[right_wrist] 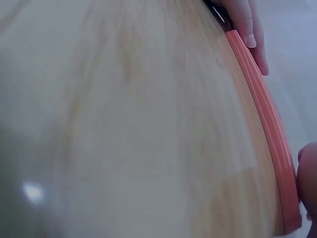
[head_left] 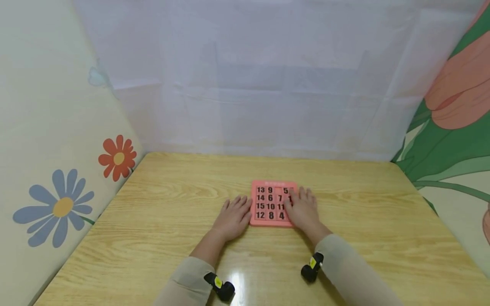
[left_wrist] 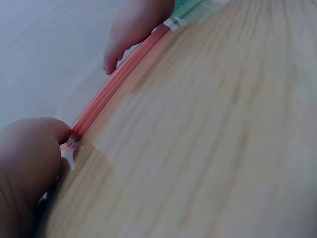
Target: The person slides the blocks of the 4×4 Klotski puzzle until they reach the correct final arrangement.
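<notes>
A pink number puzzle (head_left: 271, 204) lies flat on a wooden bench (head_left: 356, 199) between a person's left hand (head_left: 232, 219) and right hand (head_left: 304, 210), one top-row slot (head_left: 278, 191) vacant. The left rests along the near side edge, fingers (head_left: 234, 207) extended and gripping nothing, apparently to steady the board. The right reaches over the right-hand column, its fingers loosely extended, likewise grasping nothing, probably placed there to keep the tiles (head_left: 260, 198) within touch.
</notes>
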{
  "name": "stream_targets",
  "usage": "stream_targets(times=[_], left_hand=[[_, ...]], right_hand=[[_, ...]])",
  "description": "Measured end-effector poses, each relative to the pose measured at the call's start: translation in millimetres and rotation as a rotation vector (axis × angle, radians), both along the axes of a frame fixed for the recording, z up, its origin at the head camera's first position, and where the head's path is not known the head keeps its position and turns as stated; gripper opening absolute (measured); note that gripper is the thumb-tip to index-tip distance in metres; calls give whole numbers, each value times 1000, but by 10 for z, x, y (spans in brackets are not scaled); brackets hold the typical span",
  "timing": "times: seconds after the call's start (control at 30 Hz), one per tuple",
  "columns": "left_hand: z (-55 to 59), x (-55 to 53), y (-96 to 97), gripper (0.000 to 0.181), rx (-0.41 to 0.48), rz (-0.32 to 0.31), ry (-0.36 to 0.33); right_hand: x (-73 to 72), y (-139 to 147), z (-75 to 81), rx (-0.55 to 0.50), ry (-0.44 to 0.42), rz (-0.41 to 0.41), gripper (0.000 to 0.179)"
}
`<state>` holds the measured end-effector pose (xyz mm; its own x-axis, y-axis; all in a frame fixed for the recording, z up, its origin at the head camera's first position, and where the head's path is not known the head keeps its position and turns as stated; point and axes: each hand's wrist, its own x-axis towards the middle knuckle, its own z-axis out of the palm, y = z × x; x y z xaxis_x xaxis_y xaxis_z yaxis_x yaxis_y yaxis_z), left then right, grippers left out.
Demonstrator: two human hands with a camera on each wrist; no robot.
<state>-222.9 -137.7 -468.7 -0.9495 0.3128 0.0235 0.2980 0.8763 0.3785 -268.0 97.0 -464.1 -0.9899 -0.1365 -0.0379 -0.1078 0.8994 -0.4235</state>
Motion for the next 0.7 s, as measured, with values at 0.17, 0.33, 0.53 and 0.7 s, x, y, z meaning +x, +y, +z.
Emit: stream_targets(times=[0.17,0.33,0.53,0.7], left_hand=[[-9,-1,-1,51,-3,2,4],[-21,2,9,51,0,-1,8],[-17,-1,11,52,-2,1,6],[-9,-3,8,52,-6,1,-1]], right_hand=[[0,-83,8,-27,-17,13,55],[17,-83,6,-48,-21,20,55],[57,20,-17,-51,18,33,55],[154,136,-1,-62,44,76,55]])
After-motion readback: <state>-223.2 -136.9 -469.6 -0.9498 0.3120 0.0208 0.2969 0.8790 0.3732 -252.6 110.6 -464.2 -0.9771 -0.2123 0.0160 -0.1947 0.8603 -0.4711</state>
